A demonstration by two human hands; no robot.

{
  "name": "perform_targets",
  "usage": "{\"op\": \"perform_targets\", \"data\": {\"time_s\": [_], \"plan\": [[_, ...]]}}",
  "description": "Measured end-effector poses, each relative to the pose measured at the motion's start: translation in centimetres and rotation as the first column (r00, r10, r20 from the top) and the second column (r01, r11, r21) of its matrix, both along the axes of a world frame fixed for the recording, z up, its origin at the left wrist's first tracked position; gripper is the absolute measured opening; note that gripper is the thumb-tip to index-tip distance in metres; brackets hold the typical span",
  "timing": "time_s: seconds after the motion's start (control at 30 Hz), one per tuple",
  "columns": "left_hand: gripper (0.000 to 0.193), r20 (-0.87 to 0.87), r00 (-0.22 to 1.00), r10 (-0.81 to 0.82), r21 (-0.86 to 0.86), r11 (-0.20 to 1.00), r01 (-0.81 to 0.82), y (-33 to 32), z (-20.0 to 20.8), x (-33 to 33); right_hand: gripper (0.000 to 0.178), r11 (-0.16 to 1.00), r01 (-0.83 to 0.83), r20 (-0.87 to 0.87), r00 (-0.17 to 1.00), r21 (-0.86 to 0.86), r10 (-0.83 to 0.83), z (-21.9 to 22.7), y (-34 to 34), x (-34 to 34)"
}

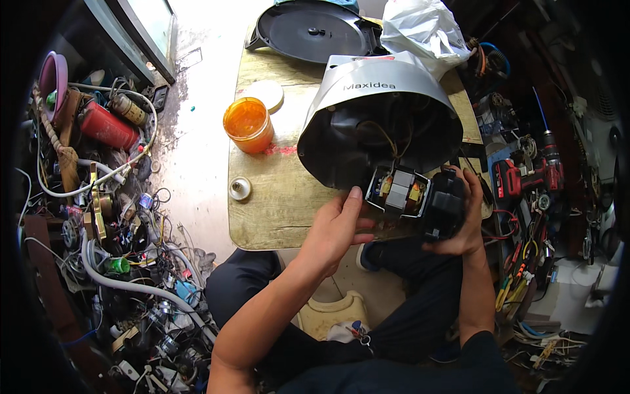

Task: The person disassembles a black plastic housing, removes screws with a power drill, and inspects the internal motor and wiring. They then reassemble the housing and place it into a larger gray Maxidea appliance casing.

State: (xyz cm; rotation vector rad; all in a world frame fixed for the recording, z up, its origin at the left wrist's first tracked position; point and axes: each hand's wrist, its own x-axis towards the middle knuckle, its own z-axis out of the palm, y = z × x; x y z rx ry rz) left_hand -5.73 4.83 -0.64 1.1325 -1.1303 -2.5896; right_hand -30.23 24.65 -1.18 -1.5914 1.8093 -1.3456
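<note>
Right grip (468, 220) holds motor (443, 205) near table edge (269, 247), bare wood (282, 213) to left.

silver shell (400, 75) — smooth, satin | black block (445, 207) — plastic-looking | tabletop (289, 200): scuffed wood | bag (423, 33): crinkled, glossy plastic

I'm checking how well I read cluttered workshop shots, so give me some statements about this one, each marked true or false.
1. The right hand holds a black part. True.
2. The left hand is clenched in a fist. False: its fingers are extended, near the motor.
3. Wires run between the motor and the inside of the silver housing. True.
4. The orange jar is covered. False: it stands open.
5. The red-and-black drill lies on the table. False: it is off to the table's right.
</note>
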Motion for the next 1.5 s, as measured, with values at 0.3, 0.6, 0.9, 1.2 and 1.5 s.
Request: {"op": "perform_targets", "data": {"time_s": [0.3, 0.6, 0.9, 1.2, 1.5], "plan": [[0.060, -0.178, 0.967, 0.183, 0.259, 0.957, -0.134, 2.0, -1.6, -1.2, 0.154, 1.000, -0.015, 0.009, 1.000, -0.019, 0.015, 0.0, -0.1, -0.3], [0.059, -0.174, 0.959, 0.225, 0.342, 0.927, -0.155, 2.2, -1.8, -1.6, 0.153, 0.999, -0.022, -0.001, 1.000, -0.030, 0.022, -0.3, 0.2, -0.5], [0.055, -0.165, 0.935, 0.315, 0.378, 0.896, -0.235, 3.1, -1.6, -1.8, 0.155, 1.000, 0.013, -0.032, 0.999, -0.025, -0.014, -0.2, 0.0, -0.7], [0.045, -0.155, 0.899, 0.410, 0.366, 0.869, -0.334, 3.8, -1.4, -1.7, 0.154, 0.997, 0.051, 0.064, 0.997, -0.057, -0.047, -0.7, -0.2, 0.1], [0.040, -0.205, 0.898, 0.389, 0.226, 0.912, -0.343, 3.3, 1.0, -0.8, 0.157, 0.994, 0.081, 0.268, 0.962, -0.067, -0.060, -0.5, -0.9, 1.0]]}}
